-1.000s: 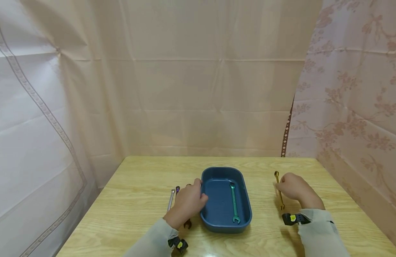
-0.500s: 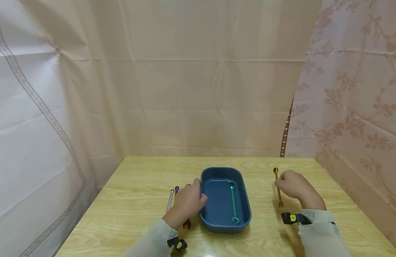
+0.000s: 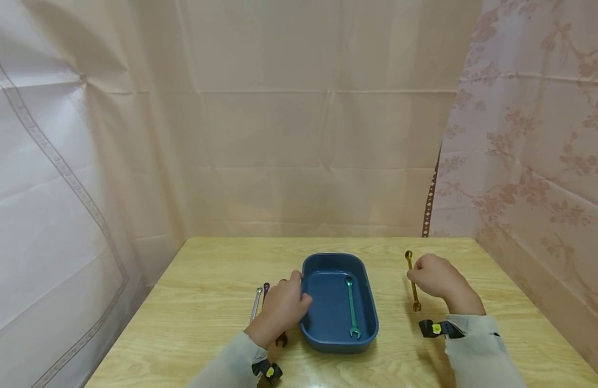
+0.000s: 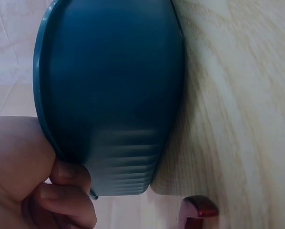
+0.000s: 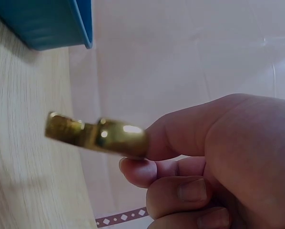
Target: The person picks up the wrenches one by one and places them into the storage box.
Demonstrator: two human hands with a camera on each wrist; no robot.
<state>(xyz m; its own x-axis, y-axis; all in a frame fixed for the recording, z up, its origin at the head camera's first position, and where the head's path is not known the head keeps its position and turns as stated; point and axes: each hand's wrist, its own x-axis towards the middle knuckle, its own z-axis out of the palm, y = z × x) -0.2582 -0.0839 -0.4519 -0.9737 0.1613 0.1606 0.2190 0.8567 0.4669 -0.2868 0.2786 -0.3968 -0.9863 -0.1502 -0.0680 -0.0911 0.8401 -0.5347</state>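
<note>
My right hand [image 3: 439, 277] pinches a gold combination wrench [image 3: 413, 291] between thumb and fingers, to the right of a blue bin [image 3: 339, 347]. In the right wrist view the gold wrench [image 5: 121, 136] is held above the table, one end pointing toward the camera. My left hand [image 3: 279, 307] grips the bin's left rim, its fingertips [image 4: 68, 174] curled over the edge in the left wrist view. A green combination wrench [image 3: 352, 307] lies inside the bin, toward its right side.
Left of the bin lie a silver wrench [image 3: 256, 303] and a purple wrench [image 3: 266, 288], partly behind my left hand. A dark red wrench end [image 3: 281, 339] shows below that hand. Curtains stand around the wooden table [image 3: 201, 334].
My right hand has lifted the gold wrench and carried it slightly left, toward the bin. The left hand keeps its grip on the rim.
</note>
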